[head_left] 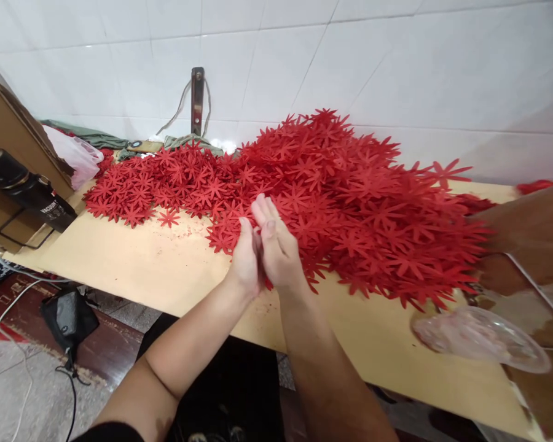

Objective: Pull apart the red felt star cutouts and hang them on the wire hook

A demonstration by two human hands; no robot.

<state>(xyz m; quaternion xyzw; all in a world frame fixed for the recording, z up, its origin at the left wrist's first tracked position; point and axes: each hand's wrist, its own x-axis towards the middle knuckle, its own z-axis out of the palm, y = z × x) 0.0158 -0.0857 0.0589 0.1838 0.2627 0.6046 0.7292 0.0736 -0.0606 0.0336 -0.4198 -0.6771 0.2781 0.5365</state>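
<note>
My left hand (247,261) and my right hand (279,248) are pressed palm to palm over the front edge of a big heap of red flower-shaped cut-outs (373,209). Their fingers lie together, pointing away from me, with the thumbs up. Whatever is between the palms is hidden; a small bit of red shows at their lower edge, and I cannot tell if it is held or lies behind. The cut-outs have several narrow petals each and are piled loosely, highest at the right. One single red cut-out (168,218) lies apart in front of the heap.
A tan tabletop (166,264) with red specks runs along a white tiled wall (267,61). At the left stand a black vacuum flask (32,193) and a cardboard box (18,123). A clear plastic container (488,337) sits at the right edge. A black pouch (69,319) is below.
</note>
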